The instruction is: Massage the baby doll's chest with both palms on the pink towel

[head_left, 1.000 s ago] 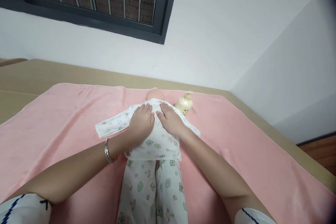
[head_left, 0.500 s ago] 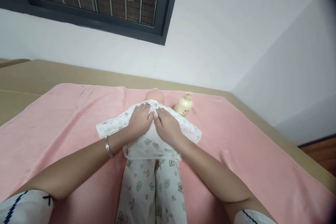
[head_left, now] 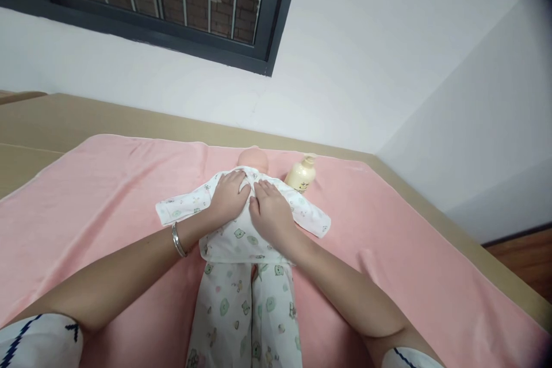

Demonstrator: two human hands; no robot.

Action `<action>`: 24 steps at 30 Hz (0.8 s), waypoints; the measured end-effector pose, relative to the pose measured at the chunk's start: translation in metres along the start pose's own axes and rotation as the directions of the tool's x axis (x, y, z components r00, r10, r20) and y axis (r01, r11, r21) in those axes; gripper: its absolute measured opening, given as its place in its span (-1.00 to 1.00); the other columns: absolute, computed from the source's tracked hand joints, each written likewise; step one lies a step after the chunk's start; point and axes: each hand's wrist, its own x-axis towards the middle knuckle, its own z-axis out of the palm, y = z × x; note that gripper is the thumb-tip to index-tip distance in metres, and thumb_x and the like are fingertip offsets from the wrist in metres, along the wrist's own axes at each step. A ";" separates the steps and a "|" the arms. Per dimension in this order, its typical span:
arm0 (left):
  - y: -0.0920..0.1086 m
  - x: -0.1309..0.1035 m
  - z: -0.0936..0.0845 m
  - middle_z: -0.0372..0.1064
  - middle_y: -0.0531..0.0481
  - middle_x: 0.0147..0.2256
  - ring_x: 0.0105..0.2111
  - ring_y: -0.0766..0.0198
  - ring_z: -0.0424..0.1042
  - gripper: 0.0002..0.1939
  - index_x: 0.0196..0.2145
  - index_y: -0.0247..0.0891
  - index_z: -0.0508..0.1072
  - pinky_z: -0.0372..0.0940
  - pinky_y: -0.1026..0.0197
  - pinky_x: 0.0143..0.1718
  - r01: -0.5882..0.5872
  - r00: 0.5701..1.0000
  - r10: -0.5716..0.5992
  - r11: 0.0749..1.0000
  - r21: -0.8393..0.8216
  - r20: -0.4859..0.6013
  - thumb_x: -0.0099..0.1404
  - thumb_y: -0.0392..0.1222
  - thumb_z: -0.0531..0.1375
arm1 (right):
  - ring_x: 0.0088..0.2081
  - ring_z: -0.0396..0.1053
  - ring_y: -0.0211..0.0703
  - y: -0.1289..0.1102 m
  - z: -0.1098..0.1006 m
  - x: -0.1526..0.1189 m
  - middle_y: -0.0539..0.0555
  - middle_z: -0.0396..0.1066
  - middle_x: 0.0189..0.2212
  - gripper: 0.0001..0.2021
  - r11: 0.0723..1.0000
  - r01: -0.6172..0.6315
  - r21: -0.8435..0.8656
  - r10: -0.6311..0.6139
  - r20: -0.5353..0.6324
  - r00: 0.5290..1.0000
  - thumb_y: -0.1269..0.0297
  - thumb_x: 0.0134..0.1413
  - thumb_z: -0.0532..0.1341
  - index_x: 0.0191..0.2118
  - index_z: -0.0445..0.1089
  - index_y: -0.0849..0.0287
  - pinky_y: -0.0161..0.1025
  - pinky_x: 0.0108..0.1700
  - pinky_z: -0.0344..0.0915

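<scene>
A doll lies on a pink cloth (head_left: 142, 184), its rounded pinkish head (head_left: 253, 158) at the far end. It wears a white printed top (head_left: 241, 241) with both sleeves spread sideways, and matching printed trousers (head_left: 224, 310). My left hand (head_left: 230, 195) rests flat on the upper chest of the top, left of the middle. Beside it, my right hand (head_left: 271, 211) lies flat on the chest with its fingers stretched toward the collar. Neither hand is closed round anything. A silver bangle (head_left: 178, 240) circles my left wrist.
A cream pump bottle (head_left: 301, 175) leans on the cloth, just beyond the doll's right-hand sleeve in view. The cloth covers a tan surface (head_left: 129, 118) that meets a white wall (head_left: 336, 57). A dark-framed window (head_left: 263, 52) with bars is at the upper left.
My right hand has shifted slightly left and its fingers have flattened on the top. My left hand stays nearly in place. The whole view has moved a little.
</scene>
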 end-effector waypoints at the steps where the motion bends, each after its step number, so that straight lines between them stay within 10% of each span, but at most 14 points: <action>1: -0.001 0.000 0.001 0.43 -0.27 0.09 0.15 -0.04 0.35 -0.60 0.02 -0.35 0.46 0.13 -0.15 0.26 -0.004 1.000 0.004 1.000 0.008 -0.008 0.39 -0.21 -0.06 | 0.34 0.15 0.06 0.003 0.000 0.002 0.31 0.28 0.26 -0.54 1.000 0.008 0.020 -0.008 0.014 1.000 0.31 0.36 -0.04 0.23 0.33 0.39 -0.05 0.39 0.01; 16: 0.016 -0.018 0.010 0.33 -0.31 0.20 0.27 -0.06 0.24 -0.54 0.19 -0.43 0.33 0.14 -0.10 0.27 -0.040 0.997 0.058 0.938 0.346 -0.042 0.44 -0.24 -0.08 | 0.43 -0.11 0.11 0.046 0.004 0.028 0.40 -0.02 0.39 -0.36 0.998 0.038 0.056 -0.048 0.190 0.981 0.05 0.42 -0.08 0.38 0.05 0.47 0.06 0.42 -0.12; 24: 0.004 0.004 -0.010 0.46 -0.22 0.06 0.12 0.01 0.38 -0.65 -0.01 -0.32 0.42 0.22 -0.06 0.20 -0.111 0.991 0.096 0.981 0.160 0.096 0.41 -0.19 -0.05 | 0.31 0.17 0.14 0.013 0.001 0.010 0.40 0.28 0.24 -0.52 0.999 -0.003 -0.038 0.005 0.049 0.999 0.28 0.37 -0.02 0.27 0.25 0.46 0.02 0.37 0.03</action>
